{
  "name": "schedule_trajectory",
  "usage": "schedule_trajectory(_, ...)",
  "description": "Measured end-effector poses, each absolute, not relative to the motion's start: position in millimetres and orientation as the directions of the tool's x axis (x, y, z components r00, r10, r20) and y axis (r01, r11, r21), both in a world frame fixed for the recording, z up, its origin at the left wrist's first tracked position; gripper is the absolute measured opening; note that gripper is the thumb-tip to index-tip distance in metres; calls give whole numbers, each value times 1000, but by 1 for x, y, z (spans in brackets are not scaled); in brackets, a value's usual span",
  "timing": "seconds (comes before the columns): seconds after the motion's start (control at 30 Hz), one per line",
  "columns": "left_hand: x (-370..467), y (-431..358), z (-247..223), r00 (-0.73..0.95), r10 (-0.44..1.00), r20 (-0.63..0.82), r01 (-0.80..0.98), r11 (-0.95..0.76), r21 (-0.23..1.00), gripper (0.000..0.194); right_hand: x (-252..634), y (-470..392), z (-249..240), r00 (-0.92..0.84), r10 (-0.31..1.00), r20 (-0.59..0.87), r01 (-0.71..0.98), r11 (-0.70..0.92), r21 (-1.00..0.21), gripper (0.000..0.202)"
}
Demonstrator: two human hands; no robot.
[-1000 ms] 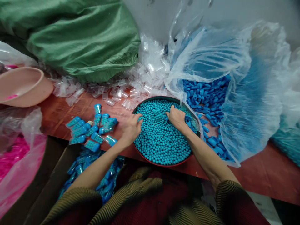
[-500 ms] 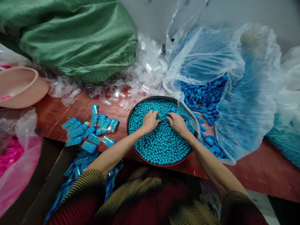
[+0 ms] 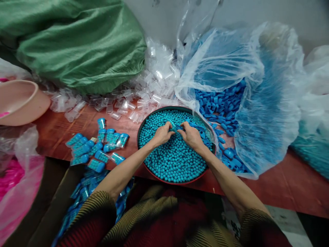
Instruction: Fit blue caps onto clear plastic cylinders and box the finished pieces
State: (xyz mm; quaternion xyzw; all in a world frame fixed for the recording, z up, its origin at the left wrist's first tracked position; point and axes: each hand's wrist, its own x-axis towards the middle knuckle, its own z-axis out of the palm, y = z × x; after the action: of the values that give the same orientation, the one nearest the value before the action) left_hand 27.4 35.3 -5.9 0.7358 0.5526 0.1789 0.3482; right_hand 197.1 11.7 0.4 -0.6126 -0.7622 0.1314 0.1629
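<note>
Blue plastic, apparently one cap (image 3: 180,127), is pinched in the right hand (image 3: 192,137); the left hand (image 3: 162,134) pinches one clear bottle (image 3: 173,125), both over one round basin (image 3: 177,183) of uncountable turquoise beads (image 3: 177,166). A slack pinch or tilt could drop the cap or spill any contents. Leftward on the bench (image 3: 58,127) lie roughly fourteen capped bottles (image 3: 102,156), then one peach bowl (image 3: 42,101).
</note>
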Motion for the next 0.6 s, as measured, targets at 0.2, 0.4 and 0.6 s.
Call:
schedule_trajectory(0.2,23,25,-2,409,885,-222,337,79,938,22,195,4,-4,-307,910,280,769,410,-489,30)
schedule_trajectory(0.4,24,5,1,445,838,-317,163,272,948,23,199,-18,-7,-334,909,251,602,410,-685,33)
schedule_trajectory(0.6,25,-13,7,473,827,-304,117,283,952,39,192,-31,-4,-43,997,62,441,75,-895,25)
